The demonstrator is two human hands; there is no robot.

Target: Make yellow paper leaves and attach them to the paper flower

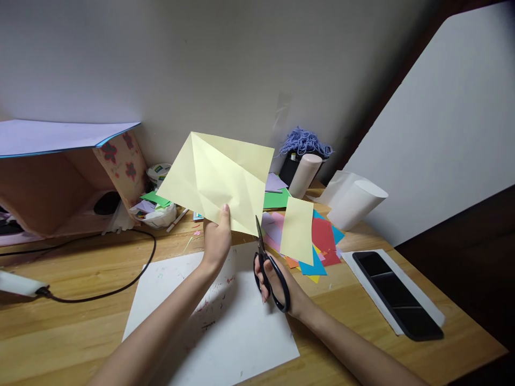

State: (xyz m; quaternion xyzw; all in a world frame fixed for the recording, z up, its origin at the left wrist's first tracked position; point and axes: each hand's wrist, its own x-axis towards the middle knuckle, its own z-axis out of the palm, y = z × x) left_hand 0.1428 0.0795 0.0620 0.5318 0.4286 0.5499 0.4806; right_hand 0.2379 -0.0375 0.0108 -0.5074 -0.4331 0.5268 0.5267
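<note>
Pinching a creased yellow sheet (pixel 225 179) above the counter (pixel 44 343), the left hand (pixel 216 245) steadies it as the right hand (pixel 298 297) grips black scissors (pixel 262 251) at its near right corner, creases made but the sheet seemingly mostly uncut, a matching strip (pixel 296 228) on scraps (pixel 323 236) at right.

Most of the left hand's (pixel 217 241) fingers are hidden behind the yellow sheet (pixel 225 177); only the thumb shows in front. Whether the blades of the scissors (pixel 263 257) have the sheet's corner between them is too small to tell. The left edge cuts off the box (pixel 36 182), the cable (pixel 154 249) and the white block (pixel 20 284). The white paper (pixel 257 343), partly covered by the left forearm (pixel 161 316), runs out at the bottom; its marks are illegible. The pink cylinder (pixel 304 177) hides part of the black container (pixel 286 170). The pale strip (pixel 296 230) covers some coloured scraps (pixel 323 236).
</note>
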